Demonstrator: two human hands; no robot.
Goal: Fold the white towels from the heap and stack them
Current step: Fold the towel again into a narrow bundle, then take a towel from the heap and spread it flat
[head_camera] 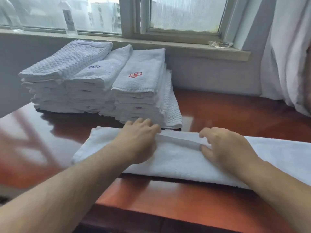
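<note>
While both hands pinch it, the towel (176, 158) lies long and flat on the glossy red-brown table (218, 111), just in front of the stacks (94, 81) of folded towels. The left hand (139, 140) and right hand (223, 145) each grip a raised ridge along its fluffy far edge (the left thumb is hidden). The stacks mix waffle weave and terry. Behind the stacks run a grey sill (202, 49) and a rain-blurred window (185, 14).
</note>
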